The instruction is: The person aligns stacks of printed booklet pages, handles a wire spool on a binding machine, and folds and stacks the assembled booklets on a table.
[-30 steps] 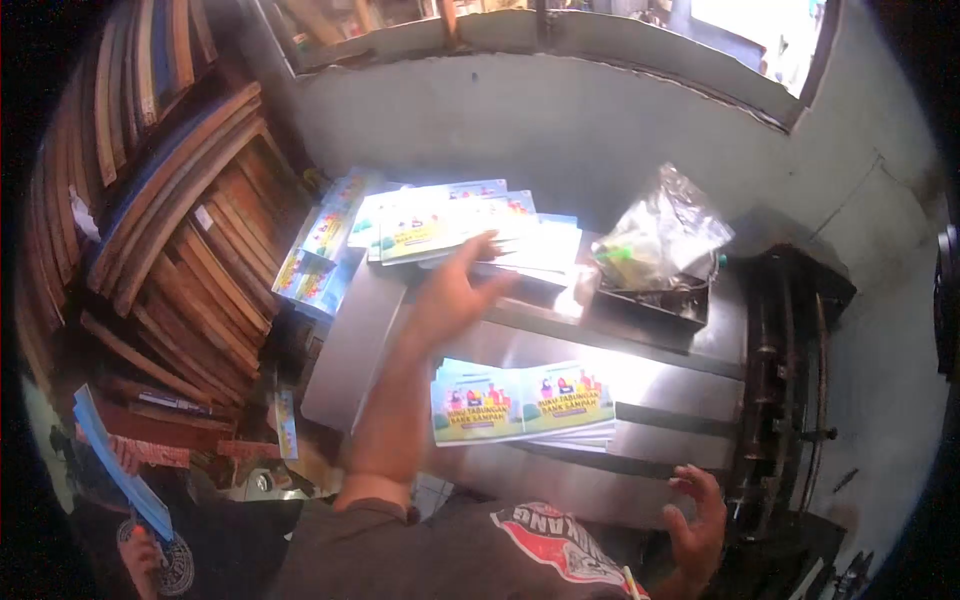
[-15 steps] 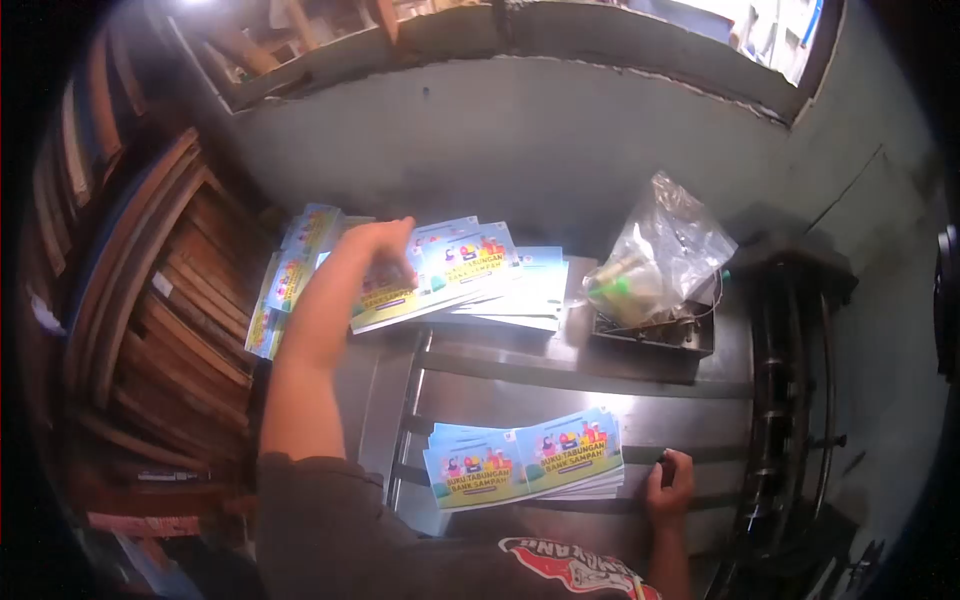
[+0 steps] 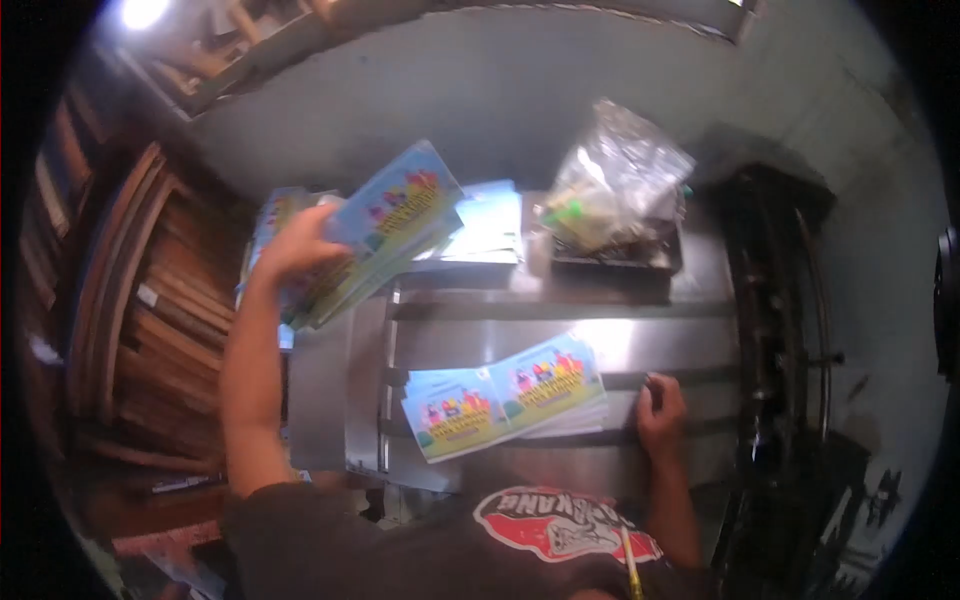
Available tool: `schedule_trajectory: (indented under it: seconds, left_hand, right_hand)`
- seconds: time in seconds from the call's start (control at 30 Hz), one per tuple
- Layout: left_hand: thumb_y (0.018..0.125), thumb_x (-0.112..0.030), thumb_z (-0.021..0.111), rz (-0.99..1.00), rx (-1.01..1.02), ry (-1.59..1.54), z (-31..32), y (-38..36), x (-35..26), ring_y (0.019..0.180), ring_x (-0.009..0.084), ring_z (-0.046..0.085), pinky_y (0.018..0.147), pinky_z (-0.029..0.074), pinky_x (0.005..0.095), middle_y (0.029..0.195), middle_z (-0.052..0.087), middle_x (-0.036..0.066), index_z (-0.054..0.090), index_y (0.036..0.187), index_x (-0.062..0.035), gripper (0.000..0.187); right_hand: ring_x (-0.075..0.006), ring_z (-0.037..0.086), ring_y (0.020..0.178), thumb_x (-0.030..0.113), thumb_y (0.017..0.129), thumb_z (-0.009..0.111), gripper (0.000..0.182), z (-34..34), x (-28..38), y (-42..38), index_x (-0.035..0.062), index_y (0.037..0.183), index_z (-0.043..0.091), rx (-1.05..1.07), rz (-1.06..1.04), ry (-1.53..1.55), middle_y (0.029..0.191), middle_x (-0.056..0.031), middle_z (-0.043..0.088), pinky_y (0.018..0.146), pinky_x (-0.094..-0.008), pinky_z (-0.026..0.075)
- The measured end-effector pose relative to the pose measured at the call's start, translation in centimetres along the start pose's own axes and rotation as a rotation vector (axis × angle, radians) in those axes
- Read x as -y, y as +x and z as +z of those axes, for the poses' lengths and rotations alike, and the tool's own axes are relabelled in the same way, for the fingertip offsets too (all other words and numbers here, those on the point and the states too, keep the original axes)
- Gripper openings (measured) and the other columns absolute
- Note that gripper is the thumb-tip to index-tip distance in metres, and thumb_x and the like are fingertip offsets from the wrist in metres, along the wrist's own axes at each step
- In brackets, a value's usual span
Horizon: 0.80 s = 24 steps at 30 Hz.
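Note:
My left hand (image 3: pixel 300 245) grips a stack of booklets (image 3: pixel 395 215) at its left end, thumb on top. Their covers are blue and green, with cartoon figures and yellow lettering; the stack is tilted and slightly blurred. Lower down, on the metal table, lie more such booklets (image 3: pixel 550 380) in two overlapping, fanned piles. My right hand (image 3: pixel 662 412) rests just right of these piles without touching them. Its fingers are loosely curled, with a gap between thumb and forefinger, and I see nothing held there.
Pale booklets (image 3: pixel 487 225) lie at the back of the metal table (image 3: pixel 450 325), and others (image 3: pixel 265 235) at its left. A dark tray (image 3: pixel 615 275) carries a clear plastic bag (image 3: pixel 620 165). Wooden frames (image 3: pixel 150 330) stand at the left; dark machinery (image 3: pixel 775 330) stands at the right.
My left hand has taken up the booklet stack from the back pile and drawn it left, tilting it. The camera view has shifted. My right hand stays by the front piles.

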<state>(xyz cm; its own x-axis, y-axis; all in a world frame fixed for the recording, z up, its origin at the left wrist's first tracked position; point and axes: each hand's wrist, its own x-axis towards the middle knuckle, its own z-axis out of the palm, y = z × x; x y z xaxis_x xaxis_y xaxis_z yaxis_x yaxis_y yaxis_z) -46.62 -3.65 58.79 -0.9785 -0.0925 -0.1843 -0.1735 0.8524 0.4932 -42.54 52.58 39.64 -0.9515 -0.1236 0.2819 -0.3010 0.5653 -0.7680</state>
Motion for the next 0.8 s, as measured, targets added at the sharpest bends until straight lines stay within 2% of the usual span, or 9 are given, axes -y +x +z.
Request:
schedule_trajectory:
  seconds: [0.07,0.13,0.2,0.27,0.33,0.43,0.5,0.63,0.8]
  left_hand:
    - [0.073,-0.006,0.075,0.068,-0.014,-0.101,0.5,-4.2,-7.1,0.089,0.0186,0.068,0.081,0.053,0.035,0.099,0.07,0.013,0.061,0.105,0.0003,0.036]
    - [0.074,-0.006,0.075,0.087,0.023,-0.006,3.3,-8.0,-13.6,0.087,0.0217,0.071,0.078,0.055,0.0376,0.097,0.071,0.014,0.061,0.106,-0.0016,0.035]
    - [0.078,-0.012,0.074,0.214,0.147,0.142,9.0,-11.3,-19.0,0.086,0.032,0.071,0.076,0.055,0.0415,0.095,0.07,0.019,0.061,0.116,-0.011,0.04]
    - [0.078,-0.009,0.068,0.558,0.165,0.36,13.5,-15.0,-23.0,0.077,0.0293,0.066,0.066,0.048,0.0417,0.084,0.066,0.011,0.057,0.126,-0.0093,0.049]
    - [0.077,-0.006,0.064,0.614,0.211,0.254,17.6,-17.1,-25.5,0.076,0.0272,0.062,0.067,0.044,0.0387,0.084,0.064,0.009,0.051,0.134,-0.0072,0.058]
    - [0.083,-0.007,0.056,0.566,0.1,0.223,24.6,-17.6,-26.0,0.079,0.0261,0.061,0.07,0.046,0.0398,0.086,0.06,0.007,0.044,0.139,-0.0041,0.057]
    - [0.083,-0.006,0.054,0.489,0.009,0.262,27.1,-17.9,-25.4,0.079,0.0261,0.061,0.07,0.046,0.0398,0.083,0.059,0.008,0.04,0.142,-0.0031,0.061]
    - [0.074,0.0,0.064,0.346,0.165,0.137,27.0,-18.6,-25.6,0.088,0.0361,0.063,0.079,0.048,0.0459,0.095,0.066,0.016,0.026,0.151,-0.0077,0.087]
    - [0.069,-0.005,0.078,0.119,0.273,0.028,23.4,-21.0,-22.1,0.097,0.0375,0.063,0.089,0.049,0.0435,0.107,0.066,0.02,0.025,0.152,-0.0114,0.098]
  right_hand:
    - [-0.0237,0.063,0.091,0.004,0.085,0.063,0.024,-0.8,-0.3,-0.2,0.0011,0.109,0.058,0.052,0.084,0.061,0.104,-0.0143,0.062,0.075,-0.0361,0.053]
    - [-0.0265,0.058,0.112,0.011,0.077,0.077,0.058,-2.6,1.2,-0.5,0.0044,0.129,0.051,0.117,0.288,0.312,0.126,-0.0137,0.057,0.089,-0.0411,0.051]
    - [-0.0318,0.044,0.132,0.019,0.061,0.092,0.102,-5.7,4.0,-0.6,0.0075,0.146,0.035,0.145,-0.086,0.255,0.145,-0.0139,0.043,0.105,-0.0463,0.04]
    - [-0.0323,0.033,0.141,0.026,0.048,0.097,0.126,-8.8,7.5,-1.3,0.0071,0.151,0.027,0.225,-0.142,0.477,0.154,-0.0154,0.032,0.114,-0.0473,0.029]
    - [-0.0282,0.041,0.137,0.018,0.06,0.092,0.095,-10.9,6.1,-4.1,0.0071,0.14,0.042,0.401,0.018,0.546,0.147,-0.0176,0.043,0.112,-0.0484,0.032]
    - [-0.0282,0.053,0.127,0.012,0.067,0.088,0.079,-12.5,1.4,-4.5,0.0102,0.135,0.047,0.538,-0.213,0.418,0.134,-0.0163,0.056,0.109,-0.0481,0.037]
    - [-0.0268,0.063,0.111,0.007,0.072,0.083,0.072,-11.9,1.8,-5.8,0.0126,0.135,0.049,0.493,0.328,0.52,0.119,-0.0129,0.066,0.102,-0.0444,0.045]
    - [-0.0246,0.068,0.097,0.002,0.075,0.079,0.054,-10.4,2.4,-5.6,0.0089,0.125,0.058,0.325,0.213,0.648,0.105,-0.0098,0.071,0.094,-0.0403,0.051]
    - [-0.0202,0.066,0.1,-0.001,0.076,0.077,0.026,-10.4,-1.8,-5.8,0.0035,0.1,0.069,0.567,0.149,0.686,0.103,-0.0101,0.071,0.092,-0.0358,0.052]
